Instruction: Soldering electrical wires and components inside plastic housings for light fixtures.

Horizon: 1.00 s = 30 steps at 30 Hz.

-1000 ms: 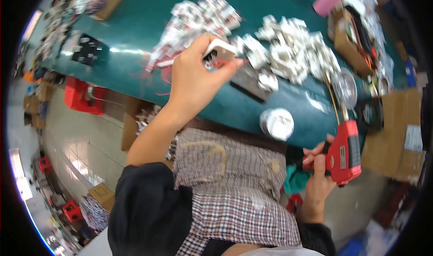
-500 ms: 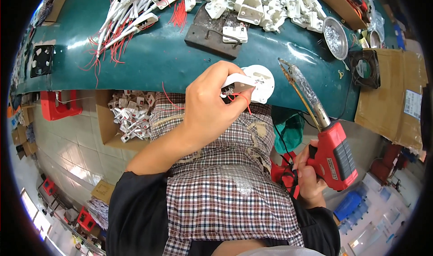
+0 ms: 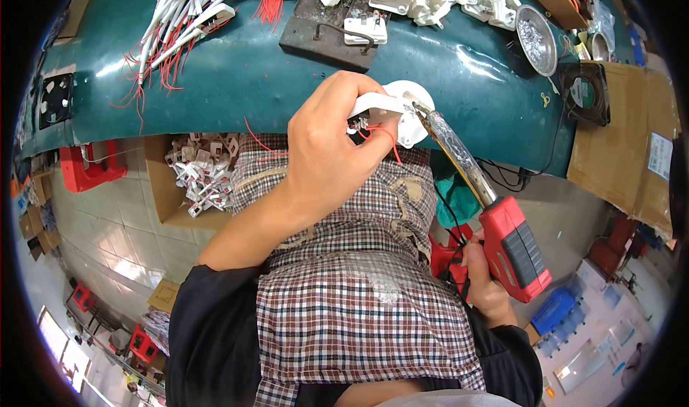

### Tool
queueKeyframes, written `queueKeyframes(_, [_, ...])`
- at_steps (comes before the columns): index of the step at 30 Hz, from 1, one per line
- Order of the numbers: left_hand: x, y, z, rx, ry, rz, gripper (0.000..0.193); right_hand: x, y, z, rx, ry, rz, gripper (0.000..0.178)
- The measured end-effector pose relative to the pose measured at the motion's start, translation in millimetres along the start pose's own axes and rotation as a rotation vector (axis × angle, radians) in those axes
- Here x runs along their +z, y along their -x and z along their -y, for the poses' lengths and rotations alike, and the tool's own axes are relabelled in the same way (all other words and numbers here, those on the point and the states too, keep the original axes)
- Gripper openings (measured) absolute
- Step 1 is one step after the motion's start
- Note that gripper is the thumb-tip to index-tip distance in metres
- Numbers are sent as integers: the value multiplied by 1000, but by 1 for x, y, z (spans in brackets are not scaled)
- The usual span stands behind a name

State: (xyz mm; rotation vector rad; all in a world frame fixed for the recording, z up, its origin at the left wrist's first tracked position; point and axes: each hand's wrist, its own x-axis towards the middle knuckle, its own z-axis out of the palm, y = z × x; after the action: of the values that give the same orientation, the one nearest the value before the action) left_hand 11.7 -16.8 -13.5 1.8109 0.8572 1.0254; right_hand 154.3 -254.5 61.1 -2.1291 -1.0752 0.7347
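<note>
My left hand [image 3: 323, 148] is closed on a white plastic housing [image 3: 377, 104], with a red wire [image 3: 392, 143] looping out by the thumb. Just beyond the fingertips, at the table edge, is a white round plastic piece [image 3: 411, 131]; whether it is joined to the housing is hidden. My right hand [image 3: 489, 289] grips a red and black soldering gun [image 3: 511, 245] by its handle. Its long metal barrel slants up and left, and the tip reaches the spot where housing and round piece meet. I cannot tell whether the tip touches.
On the green table [image 3: 237, 77] lie white cables [image 3: 176, 30] with red wire ends, a dark metal block [image 3: 316, 44] and a heap of white housings [image 3: 430, 1]. A metal bowl [image 3: 547, 55] and small fan [image 3: 585, 95] stand right. A cardboard box [image 3: 159, 184] holds parts lower left.
My right hand has brought the soldering gun left, so its tip went from apart to right at the white pieces. The left hand keeps its hold; the view has shifted slightly.
</note>
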Motion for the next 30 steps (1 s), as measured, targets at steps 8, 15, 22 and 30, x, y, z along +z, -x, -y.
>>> queueKeyframes(8, [0,2,1,-8,33,5,22,2,-5,3,-34,16,37,27])
queueKeyframes(15, [1,4,2,-42,85,-4,22,5,-6,-1,-135,38,32,24])
queueKeyframes(22, [0,4,4,-45,88,4,23,7,-13,9,-117,0,8,21])
queueKeyframes(30, [-1,4,4,-43,97,18,22,10,-11,7,-147,36,-1,19])
